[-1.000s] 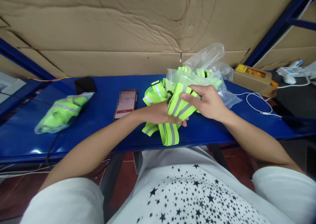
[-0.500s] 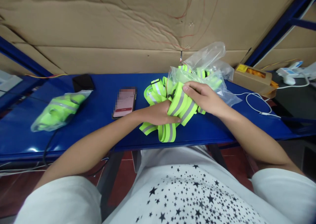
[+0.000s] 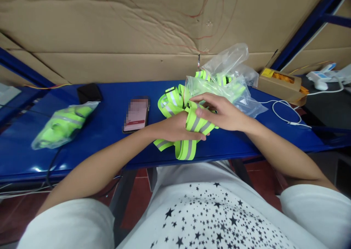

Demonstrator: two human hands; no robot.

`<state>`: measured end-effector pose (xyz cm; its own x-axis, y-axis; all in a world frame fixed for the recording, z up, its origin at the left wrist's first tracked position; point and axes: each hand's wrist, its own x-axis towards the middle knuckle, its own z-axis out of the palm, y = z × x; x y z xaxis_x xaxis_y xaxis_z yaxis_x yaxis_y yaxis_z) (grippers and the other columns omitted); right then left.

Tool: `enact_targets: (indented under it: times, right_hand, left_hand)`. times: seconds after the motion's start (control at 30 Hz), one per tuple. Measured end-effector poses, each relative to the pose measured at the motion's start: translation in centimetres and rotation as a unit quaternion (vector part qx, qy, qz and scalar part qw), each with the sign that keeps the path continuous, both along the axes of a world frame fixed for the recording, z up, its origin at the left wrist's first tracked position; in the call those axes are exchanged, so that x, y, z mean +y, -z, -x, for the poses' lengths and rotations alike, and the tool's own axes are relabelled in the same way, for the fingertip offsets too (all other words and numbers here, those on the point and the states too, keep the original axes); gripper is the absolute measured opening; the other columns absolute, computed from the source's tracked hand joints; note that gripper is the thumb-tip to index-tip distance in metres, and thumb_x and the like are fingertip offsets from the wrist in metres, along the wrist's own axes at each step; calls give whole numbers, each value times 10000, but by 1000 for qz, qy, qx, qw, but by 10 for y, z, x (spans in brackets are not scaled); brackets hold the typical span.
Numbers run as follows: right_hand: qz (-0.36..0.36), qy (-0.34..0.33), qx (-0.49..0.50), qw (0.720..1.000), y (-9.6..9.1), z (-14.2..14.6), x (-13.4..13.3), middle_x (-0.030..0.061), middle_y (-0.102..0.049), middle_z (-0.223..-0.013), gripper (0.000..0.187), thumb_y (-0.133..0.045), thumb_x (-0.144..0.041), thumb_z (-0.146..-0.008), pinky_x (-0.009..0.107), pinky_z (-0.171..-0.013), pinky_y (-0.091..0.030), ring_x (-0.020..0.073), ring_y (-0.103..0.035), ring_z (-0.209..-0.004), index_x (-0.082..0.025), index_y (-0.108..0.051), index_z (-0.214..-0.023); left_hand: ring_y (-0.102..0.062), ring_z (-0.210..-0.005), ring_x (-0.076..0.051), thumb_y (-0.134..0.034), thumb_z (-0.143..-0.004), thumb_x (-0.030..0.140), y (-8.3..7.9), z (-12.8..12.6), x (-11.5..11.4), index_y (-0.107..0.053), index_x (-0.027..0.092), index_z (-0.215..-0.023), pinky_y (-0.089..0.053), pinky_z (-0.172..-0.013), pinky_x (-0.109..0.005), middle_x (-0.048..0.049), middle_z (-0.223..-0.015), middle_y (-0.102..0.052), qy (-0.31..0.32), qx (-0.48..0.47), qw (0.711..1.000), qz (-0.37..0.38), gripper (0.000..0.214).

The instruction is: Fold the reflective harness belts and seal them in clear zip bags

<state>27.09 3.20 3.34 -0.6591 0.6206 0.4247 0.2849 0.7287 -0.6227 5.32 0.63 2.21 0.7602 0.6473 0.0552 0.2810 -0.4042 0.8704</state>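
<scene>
Two hands share one folded fluorescent reflective strap [image 3: 199, 125] above the glossy blue table [image 3: 225, 143]: the left hand [image 3: 178, 127] has its grip closed around it, and the right hand [image 3: 225, 112] pinches it with thumb and fingers. The cardboard box [image 3: 274, 89] bears a yellow label [image 3: 267, 72], print illegible; the smartphone [image 3: 135, 113] screen is pixelated. Creased cardboard panelling [image 3: 123, 66] stands behind, red floor tiles [image 3: 131, 205] below.

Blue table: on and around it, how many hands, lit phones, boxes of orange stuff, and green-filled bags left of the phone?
Left hand and right hand: 2
Lit phone: 1
Box of orange stuff: 1
Green-filled bag left of the lit phone: 1
Total: 5
</scene>
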Motion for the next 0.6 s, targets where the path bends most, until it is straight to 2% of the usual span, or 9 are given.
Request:
enact_targets:
  times: [0.07, 0.13, 0.27, 0.37, 0.43, 0.53, 0.6]
  right_hand:
    - [-32, -16, -33, 999, 4, -1, 1, 152, -680, -1341, 639, -712, -606, -933, 447, -1042, -541, 294, -658, -1221, -184, -621, -1405]
    - [-63, -14, -40, 997, 8, 0, 1, 173, -643, -1396, 717, -753, -590, -906, 511, -1102, -519, 330, -623, -1303, -189, -571, -1471]
    - [-103, 20, -12, 994, 8, 3, -4, 166, -636, -1432, 631, -716, -541, -953, 505, -1120, -514, 319, -623, -1334, -206, -589, -1472]
    - [-94, 44, 12, 994, 3, 5, -10, 138, -713, -1339, 549, -685, -545, -977, 444, -1048, -547, 297, -689, -1222, -194, -658, -1398]
    - [-59, 67, 24, 996, -2, 6, -14, 100, -773, -1181, 492, -656, -560, -991, 375, -928, -570, 264, -734, -1059, -184, -714, -1302]
    - [-7, 89, 23, 996, -6, 7, -17, 44, -777, -942, 463, -630, -586, -997, 294, -728, -530, 206, -722, -823, -179, -764, -1172]
    - [-9, 96, 22, 995, -6, 6, -18, 45, -777, -941, 480, -632, -593, -993, 291, -713, -515, 202, -712, -802, -174, -766, -1183]
  left_hand:
    - [-767, -1050, -234, -732, -942, 340, 2, 1, 4, -774, 152, -1082, -603, -931, -332, -80, -1110, -818, 32, -7, 999, 6, 238]
    - [-760, -1100, -227, -692, -962, 282, 2, 2, 7, -778, 158, -1103, -590, -988, -333, -80, -1158, -813, 46, -9, 999, 3, 206]
    - [-754, -1107, -234, -706, -969, 342, 1, 3, 9, -794, 170, -1113, -579, -1022, -357, -78, -1153, -815, 44, -5, 999, -11, 241]
    - [-749, -1117, -238, -741, -949, 372, -2, 2, 9, -788, 173, -1127, -578, -1032, -363, -79, -1156, -811, 43, -22, 999, 4, 271]
    - [-743, -1119, -239, -759, -931, 345, -4, 2, 8, -781, 172, -1123, -564, -1059, -374, -77, -1151, -808, 41, -34, 999, 9, 259]
    - [-738, -1114, -244, -765, -914, 310, -5, 2, 9, -775, 174, -1114, -558, -1064, -386, -72, -1142, -806, 39, -27, 999, 14, 243]
    - [-736, -1114, -255, -787, -893, 340, -5, 3, 10, -772, 172, -1119, -571, -1032, -384, -74, -1147, -804, 29, -11, 999, 14, 282]
